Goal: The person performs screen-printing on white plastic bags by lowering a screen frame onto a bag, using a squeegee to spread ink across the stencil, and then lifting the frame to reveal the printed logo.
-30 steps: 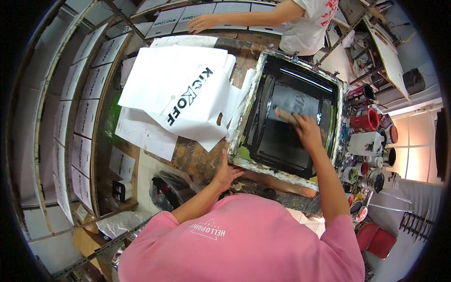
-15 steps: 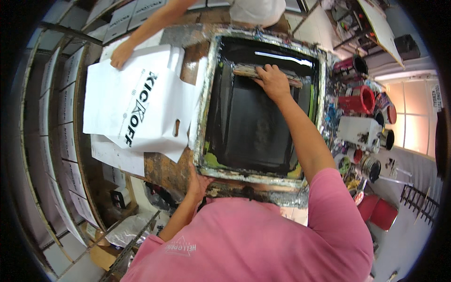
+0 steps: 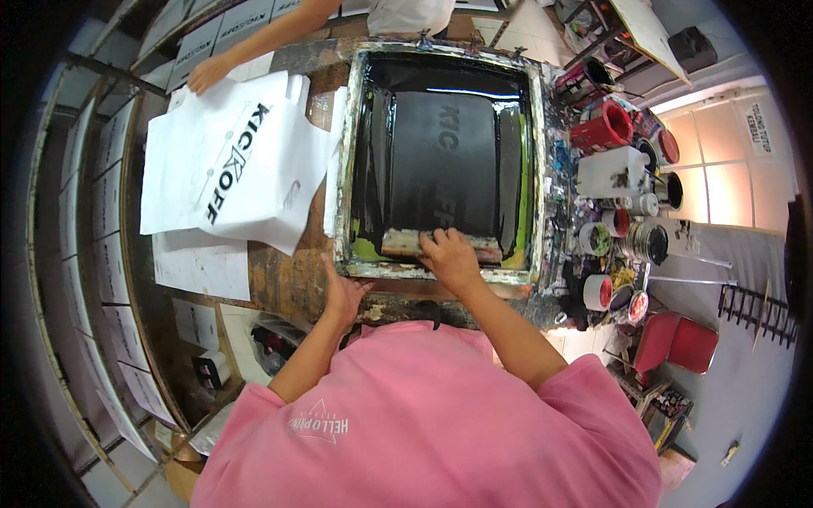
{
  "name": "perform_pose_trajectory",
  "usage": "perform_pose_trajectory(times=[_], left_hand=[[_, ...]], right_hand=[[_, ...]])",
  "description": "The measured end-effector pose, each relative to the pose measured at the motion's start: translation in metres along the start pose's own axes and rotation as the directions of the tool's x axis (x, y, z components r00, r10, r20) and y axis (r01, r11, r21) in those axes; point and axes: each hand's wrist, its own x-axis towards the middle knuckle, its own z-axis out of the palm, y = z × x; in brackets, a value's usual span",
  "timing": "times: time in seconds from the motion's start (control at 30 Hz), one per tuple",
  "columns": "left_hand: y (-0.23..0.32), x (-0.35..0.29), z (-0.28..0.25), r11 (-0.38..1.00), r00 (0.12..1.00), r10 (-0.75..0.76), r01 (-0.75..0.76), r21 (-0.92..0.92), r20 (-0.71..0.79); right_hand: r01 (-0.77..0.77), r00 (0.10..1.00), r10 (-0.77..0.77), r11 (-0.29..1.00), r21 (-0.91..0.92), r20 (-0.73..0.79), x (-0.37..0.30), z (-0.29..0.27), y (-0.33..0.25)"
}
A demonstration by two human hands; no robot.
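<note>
My right hand (image 3: 449,258) grips a long squeegee (image 3: 398,243) at the near end of a screen-printing frame (image 3: 341,190). Black ink covers the mesh (image 3: 445,169), and dark lettering shows faintly through it. At the frame's near left corner is my left hand (image 3: 343,296), thumb and fingers apart, holding nothing. Left of the frame lies a stack of white printed bags (image 3: 288,152) with black lettering. A co-worker's hand (image 3: 210,73) touches the far left corner of the top bag.
Ink cans and tubs, among them a red bucket (image 3: 603,124) and a white container (image 3: 610,172), crowd the right side. Racks (image 3: 110,229) of white printed sheets stand at the left. A red chair (image 3: 676,342) is at the lower right.
My right hand has drawn the squeegee from the far end of the screen to the near end. The co-worker's hand and the top bag's edge have shifted. The view has moved slightly.
</note>
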Motion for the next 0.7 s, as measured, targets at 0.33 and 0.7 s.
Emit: perform_pose_trajectory(times=[0.33,0.7], left_hand=[[-0.003,-0.006,0.002,0.996,0.992,0.092,-0.091,-0.023,0.091],[0.061,-0.113,0.038,0.943,0.908,0.332,-0.311,-0.120,0.254]], right_hand=[[0.012,0.999,-0.014,0.998,-0.058,-0.033,-0.015,-0.029,-0.011],[-0.145,0.899,0.048,0.971,-0.192,-0.436,-0.026,-0.120,-0.076]])
